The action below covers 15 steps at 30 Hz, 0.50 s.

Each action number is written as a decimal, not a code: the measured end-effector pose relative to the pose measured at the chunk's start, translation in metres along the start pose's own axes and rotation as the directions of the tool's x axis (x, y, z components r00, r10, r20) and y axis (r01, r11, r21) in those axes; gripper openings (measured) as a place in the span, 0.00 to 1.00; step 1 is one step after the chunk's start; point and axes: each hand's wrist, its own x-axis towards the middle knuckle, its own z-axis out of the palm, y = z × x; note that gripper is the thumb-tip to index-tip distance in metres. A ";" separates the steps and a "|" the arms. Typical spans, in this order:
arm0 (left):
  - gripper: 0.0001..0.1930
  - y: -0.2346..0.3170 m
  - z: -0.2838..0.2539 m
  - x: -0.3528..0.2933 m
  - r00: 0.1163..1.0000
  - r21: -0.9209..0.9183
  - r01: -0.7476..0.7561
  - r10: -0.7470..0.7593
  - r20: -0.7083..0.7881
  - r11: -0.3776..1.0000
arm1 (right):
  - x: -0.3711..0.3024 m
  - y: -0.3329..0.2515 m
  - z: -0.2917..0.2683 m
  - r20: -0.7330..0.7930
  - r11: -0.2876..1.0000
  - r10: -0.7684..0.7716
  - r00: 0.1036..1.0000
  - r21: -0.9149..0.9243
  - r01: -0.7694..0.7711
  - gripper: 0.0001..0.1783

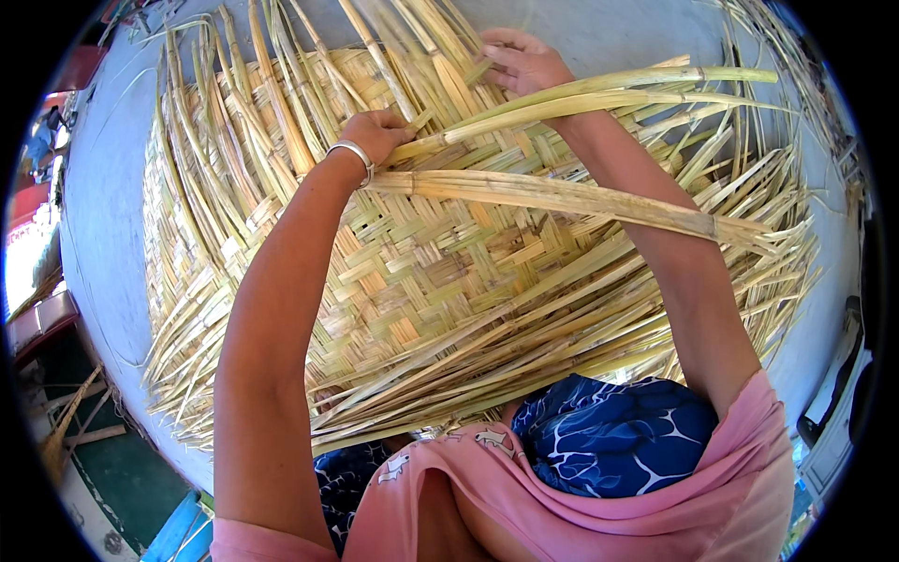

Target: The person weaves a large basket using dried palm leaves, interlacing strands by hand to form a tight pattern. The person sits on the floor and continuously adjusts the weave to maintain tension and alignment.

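A large mat of flat, split reed strips [403,281] lies before me, woven in the middle, with long loose ends fanning out around it. My left hand [376,137], a pale bangle [354,161] at its wrist, is closed on a reed strip [524,114] lying across the weave to the right. Farther off, my right hand [526,64] has its fingers curled around the edge of some raised strips [429,42], partly blurred; its exact grip is hard to see. Another broad strip [562,199] crosses over my right forearm.
The mat rests on a pale blue-grey floor [108,187]. Loose strips [801,66] lie at the far right. A broom-like bundle [64,426] and a blue object [178,529] are at the lower left. My knee in blue patterned cloth [609,436] presses near the mat's front edge.
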 end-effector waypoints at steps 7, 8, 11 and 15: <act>0.13 0.012 0.002 0.008 0.997 0.193 0.018 -0.032 0.072 0.981 | -0.058 -0.003 -0.021 -0.104 0.973 -0.184 0.977 -0.158 0.166 0.13; 0.13 0.008 0.000 0.007 0.997 0.209 0.006 -0.021 0.068 0.978 | -0.063 -0.015 -0.016 -0.057 0.948 -0.252 0.966 -0.215 0.235 0.13; 0.12 0.008 -0.002 0.004 0.997 0.223 -0.043 0.028 0.073 0.974 | -0.067 -0.038 0.002 -0.017 0.770 -0.462 0.886 -0.505 0.392 0.09; 0.13 0.014 -0.001 0.006 0.992 0.256 -0.076 0.047 0.118 0.964 | -0.074 -0.041 -0.009 0.331 0.190 -0.716 0.615 -0.756 0.627 0.10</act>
